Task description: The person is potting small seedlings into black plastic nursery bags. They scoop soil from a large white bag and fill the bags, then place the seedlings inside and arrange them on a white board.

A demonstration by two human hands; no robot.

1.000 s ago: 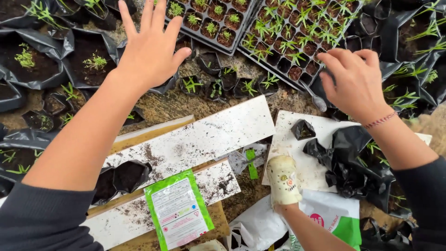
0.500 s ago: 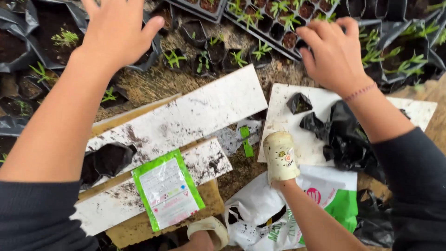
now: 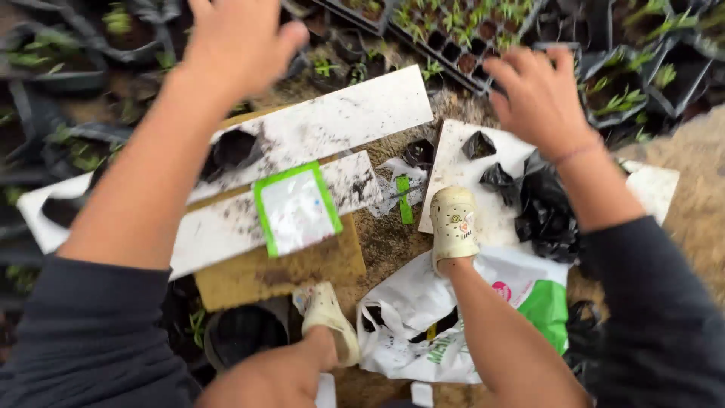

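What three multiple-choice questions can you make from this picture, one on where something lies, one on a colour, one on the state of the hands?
1. Where does the seed packet lie?
A. on the white boards
B. in the seedling tray
C. in a hand

2. What colour is the packet's border?
A. red
B. green
C. blue

3. What are the left hand and right hand doing?
A. gripping a trowel
B. holding a bag
C. reaching out empty

Answers: 1 A, it rests across the white boards; 2 B, a green edge frames it; 3 C, both hands show spread fingers with nothing in them.
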